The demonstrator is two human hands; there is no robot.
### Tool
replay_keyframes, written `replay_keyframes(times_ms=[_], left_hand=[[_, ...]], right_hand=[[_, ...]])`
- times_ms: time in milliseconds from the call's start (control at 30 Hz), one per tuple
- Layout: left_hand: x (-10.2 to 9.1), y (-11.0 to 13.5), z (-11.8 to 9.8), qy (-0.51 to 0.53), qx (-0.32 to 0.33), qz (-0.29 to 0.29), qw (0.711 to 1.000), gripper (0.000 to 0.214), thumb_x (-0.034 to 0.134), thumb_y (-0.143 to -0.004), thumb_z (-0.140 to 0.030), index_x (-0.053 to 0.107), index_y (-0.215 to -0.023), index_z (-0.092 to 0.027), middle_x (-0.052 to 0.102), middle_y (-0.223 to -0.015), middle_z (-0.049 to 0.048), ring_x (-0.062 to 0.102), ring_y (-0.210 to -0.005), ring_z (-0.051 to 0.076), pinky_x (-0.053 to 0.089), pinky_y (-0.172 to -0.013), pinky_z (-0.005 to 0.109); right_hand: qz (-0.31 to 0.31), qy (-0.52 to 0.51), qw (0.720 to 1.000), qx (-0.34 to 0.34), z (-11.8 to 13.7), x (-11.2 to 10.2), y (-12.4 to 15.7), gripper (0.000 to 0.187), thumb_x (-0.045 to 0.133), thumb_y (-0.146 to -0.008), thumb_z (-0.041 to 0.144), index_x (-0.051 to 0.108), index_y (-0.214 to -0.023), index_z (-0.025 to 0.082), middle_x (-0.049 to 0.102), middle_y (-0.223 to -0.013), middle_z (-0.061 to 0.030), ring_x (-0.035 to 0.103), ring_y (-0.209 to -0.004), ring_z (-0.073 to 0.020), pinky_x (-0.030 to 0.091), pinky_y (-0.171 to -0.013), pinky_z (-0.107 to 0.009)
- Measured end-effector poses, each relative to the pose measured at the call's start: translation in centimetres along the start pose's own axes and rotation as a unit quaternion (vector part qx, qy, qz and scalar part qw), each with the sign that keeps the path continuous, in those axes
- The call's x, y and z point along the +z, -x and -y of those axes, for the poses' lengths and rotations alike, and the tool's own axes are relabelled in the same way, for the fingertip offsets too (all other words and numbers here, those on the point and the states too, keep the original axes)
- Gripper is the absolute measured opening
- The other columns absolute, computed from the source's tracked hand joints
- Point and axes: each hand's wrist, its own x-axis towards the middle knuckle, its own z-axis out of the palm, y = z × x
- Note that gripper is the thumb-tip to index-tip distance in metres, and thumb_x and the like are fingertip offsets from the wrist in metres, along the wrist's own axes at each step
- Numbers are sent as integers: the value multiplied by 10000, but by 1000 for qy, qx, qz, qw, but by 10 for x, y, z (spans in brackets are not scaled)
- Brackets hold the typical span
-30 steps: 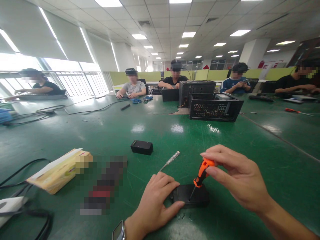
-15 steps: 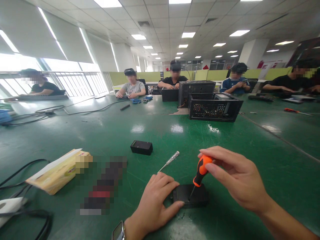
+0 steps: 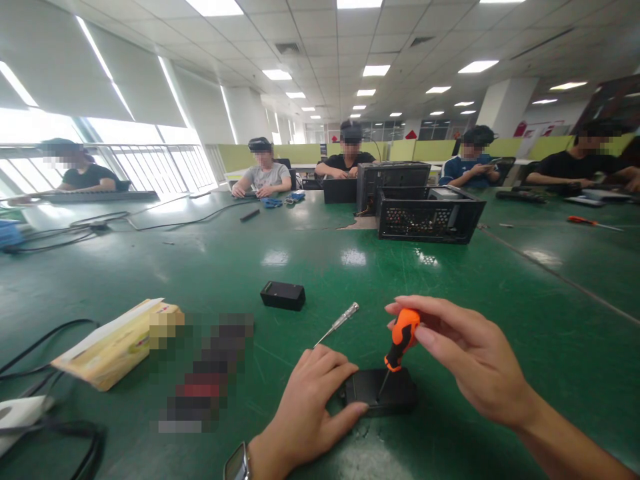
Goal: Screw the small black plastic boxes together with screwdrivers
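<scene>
A flat black rectangular case [image 3: 400,393] lies on the green table, its left end gripped between the thumb and fingers of my left hand [image 3: 320,403]. My right hand [image 3: 473,357] holds an orange and black screwdriver [image 3: 403,338] by its handle, between thumb and fingers. The screwdriver leans slightly, and its tip meets the top of the case near the front edge. Whether a screw sits under the tip is too small to tell. Beyond my left hand lies a clear-handled thin screwdriver [image 3: 340,321]. Farther back is a second black block [image 3: 283,295].
To the left are a yellow tissue pack [image 3: 120,347], a blurred dark object [image 3: 207,373] and black cables [image 3: 85,427]. Open black computer cases [image 3: 425,213] stand farther back. Several people sit around the table, and another screwdriver [image 3: 587,221] lies at the far right.
The fingers of my right hand have shifted slightly around the screwdriver handle, which has turned a little. My left hand and the case have stayed in place.
</scene>
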Motion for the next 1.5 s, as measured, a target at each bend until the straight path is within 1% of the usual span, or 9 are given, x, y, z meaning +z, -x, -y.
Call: replay_keyframes(times_ms=[167, 367, 600, 833, 967, 1033, 1233, 1400, 1500], left_hand=[[0, 0, 1, -3, 2, -4, 1000, 300, 643, -892, -395, 638, -1120, -200, 645, -1032, 90, 553, -921, 256, 437, -810, 407], [0, 1, -1, -3, -1, -2, 1000, 295, 657, -883, -388, 642, -1111, -202, 648, -1027, 84, 560, -917, 255, 434, -803, 401], [-1, 1, -1, -3, 2, -6, 1000, 287, 654, -886, -388, 644, -1104, -202, 647, -1016, 79, 557, -907, 249, 430, -807, 398], [-1, 0, -2, -1, -2, -3, 1000, 289, 656, -886, -393, 647, -1101, -200, 648, -1014, 81, 560, -906, 250, 432, -804, 398], [-1, 0, -1, -3, 2, -3, 1000, 291, 651, -890, -392, 640, -1115, -207, 648, -1020, 81, 557, -910, 251, 429, -803, 395], [-1, 0, 0, -4, 2, -3, 1000, 293, 646, -894, -397, 638, -1118, -208, 648, -1023, 82, 557, -913, 252, 428, -804, 396], [-1, 0, -2, -3, -2, 1, 1000, 292, 655, -886, -390, 642, -1111, -204, 647, -1024, 83, 561, -911, 253, 429, -800, 398], [-1, 1, -1, -8, 2, -4, 1000, 296, 653, -886, -402, 649, -1109, -207, 648, -1017, 77, 567, -913, 249, 437, -800, 390], [-1, 1, -1, -8, 6, -8, 1000, 300, 637, -893, -410, 649, -1112, -206, 648, -1018, 83, 565, -914, 248, 440, -801, 386]], right_hand=[[-30, 31, 998, -37, 0, 1, -1, 274, 709, -828, 233, 674, -1096, 279, 667, -967, -13, 633, -825, -148, 545, -659, -237], [-2, 1, 1000, -7, -1, -2, 2, 302, 544, -933, 190, 637, -1202, 290, 691, -1086, -35, 673, -919, -170, 571, -764, -286], [-30, 26, 998, -52, -3, 2, -2, 266, 677, -855, 206, 682, -1107, 290, 638, -949, -19, 631, -827, -154, 544, -691, -273], [-22, -15, 1000, 0, -3, 0, 3, 325, 539, -939, 175, 607, -1230, 303, 697, -1095, -35, 685, -899, -168, 575, -774, -306], [-40, 41, 997, -45, -1, 0, 1, 246, 675, -853, 210, 685, -1090, 279, 673, -972, -25, 657, -841, -169, 555, -710, -289], [-47, 53, 996, -59, 0, 0, 0, 263, 690, -841, 208, 696, -1093, 285, 661, -946, -20, 644, -804, -155, 546, -681, -278], [-30, 14, 999, -13, -1, -1, 2, 343, 564, -917, 167, 627, -1226, 304, 709, -1118, -24, 684, -923, -163, 579, -764, -278], [-30, 41, 999, -18, 1, 1, 1, 295, 682, -849, 206, 663, -1133, 285, 701, -1004, -10, 662, -832, -139, 563, -683, -224], [-18, 16, 1000, 2, 0, 0, 2, 283, 590, -909, 192, 645, -1168, 288, 706, -1079, -23, 684, -891, -154, 582, -748, -254]])
